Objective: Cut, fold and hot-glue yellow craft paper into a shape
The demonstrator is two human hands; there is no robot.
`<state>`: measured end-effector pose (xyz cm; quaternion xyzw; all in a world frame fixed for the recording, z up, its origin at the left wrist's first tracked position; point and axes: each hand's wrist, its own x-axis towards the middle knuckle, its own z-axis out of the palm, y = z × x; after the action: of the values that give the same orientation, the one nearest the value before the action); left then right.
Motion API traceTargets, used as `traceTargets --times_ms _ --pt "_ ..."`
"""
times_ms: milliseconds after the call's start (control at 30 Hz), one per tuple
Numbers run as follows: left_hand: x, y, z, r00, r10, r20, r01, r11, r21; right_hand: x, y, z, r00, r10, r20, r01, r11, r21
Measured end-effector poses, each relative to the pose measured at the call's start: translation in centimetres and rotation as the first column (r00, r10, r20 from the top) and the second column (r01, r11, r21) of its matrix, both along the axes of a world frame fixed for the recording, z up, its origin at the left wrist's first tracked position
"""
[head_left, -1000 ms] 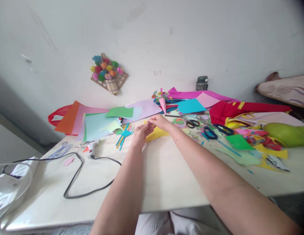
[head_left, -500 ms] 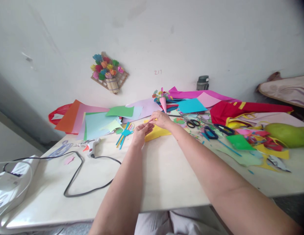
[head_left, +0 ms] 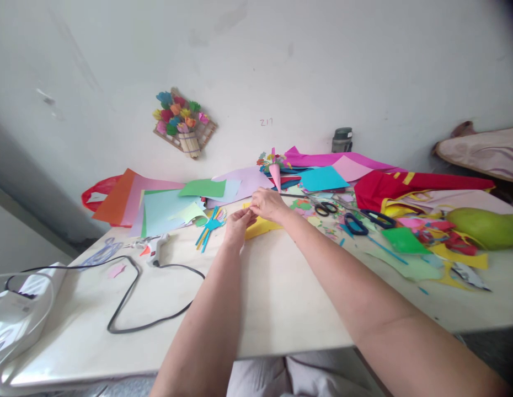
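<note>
My left hand [head_left: 239, 226] and my right hand [head_left: 266, 204] meet over the middle of the table, fingertips pinched close together. Whatever lies between the fingers is too small and hidden to make out. Beneath and beside them is a sheet of yellow paper [head_left: 262, 227], partly covered by the hands. Just left of my left hand lie several blue and yellow paper strips [head_left: 206, 236] with a blue paper piece [head_left: 214, 224] on top. Beyond my right hand stands a pink paper cone [head_left: 275, 175] filled with small paper flowers.
A glue gun [head_left: 156, 249] with a looping black cord [head_left: 128, 298] lies at left, near a white power strip [head_left: 37, 292]. Coloured paper sheets [head_left: 165, 212] line the back. Black-handled scissors [head_left: 326, 208], blue-handled scissors [head_left: 356, 224] and paper scraps [head_left: 409, 242] spread over the right.
My right hand has shifted slightly left and down, and its fingers have closed further against the left fingertips. The things on the table have stayed put.
</note>
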<state>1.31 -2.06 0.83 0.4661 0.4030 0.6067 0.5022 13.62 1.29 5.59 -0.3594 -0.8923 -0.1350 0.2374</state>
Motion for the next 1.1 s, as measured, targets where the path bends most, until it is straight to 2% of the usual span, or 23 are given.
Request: traceTargets --times_ms 300,967,1100 --pt "0.1 0.1 -0.2 0.999 0.008 0.053 -0.008 1.0 0.005 -0.5 -0.5 -0.8 0.999 0.026 0.045 -0.031 0.994 0.101" --pt "0.6 -0.3 0.4 0.997 0.035 0.066 -0.035 0.999 -0.011 -1.3 -1.0 -1.8 0.998 -0.065 -0.015 0.066 0.996 0.068" --pt "0.4 -0.1 0.2 0.997 0.042 0.057 -0.042 0.999 0.002 -1.2 -1.0 -1.6 0.992 -0.11 -0.068 0.111 0.994 0.013"
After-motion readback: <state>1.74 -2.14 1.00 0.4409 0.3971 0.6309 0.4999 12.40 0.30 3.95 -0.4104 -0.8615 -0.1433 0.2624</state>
